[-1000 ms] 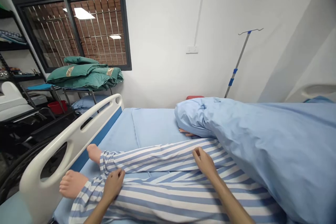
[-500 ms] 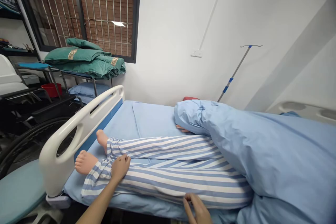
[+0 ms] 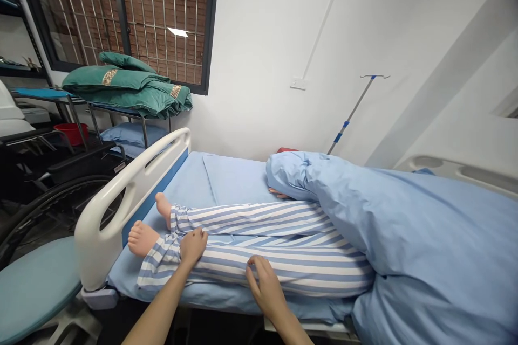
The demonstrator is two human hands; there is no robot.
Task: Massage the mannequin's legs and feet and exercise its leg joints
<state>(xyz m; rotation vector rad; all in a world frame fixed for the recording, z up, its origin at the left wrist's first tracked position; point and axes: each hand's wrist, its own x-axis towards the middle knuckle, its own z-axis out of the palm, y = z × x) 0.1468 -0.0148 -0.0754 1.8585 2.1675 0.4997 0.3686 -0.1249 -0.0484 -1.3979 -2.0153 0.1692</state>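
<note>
A figure with smooth, doll-like feet lies on the bed, in blue-and-white striped pajama trousers. My left hand lies over the nearer lower leg, its fingers curled round the far side of the trouser leg; the fingertips are partly hidden. Further right, my right hand is at the near side of the same leg, around the knee, with thumb and fingers apart and nothing held. A light blue quilt is folded back over the upper body, and part of the figure's hand shows below its edge.
The white footboard stands at the left end of the bed, with a round teal stool seat and a wheelchair beyond it. Green bedding is piled under the window. A drip pole rises behind the bed.
My right hand has moved left and up along the near leg, from the thigh toward the knee. My left hand stays on the lower leg. The view has shifted slightly.
</note>
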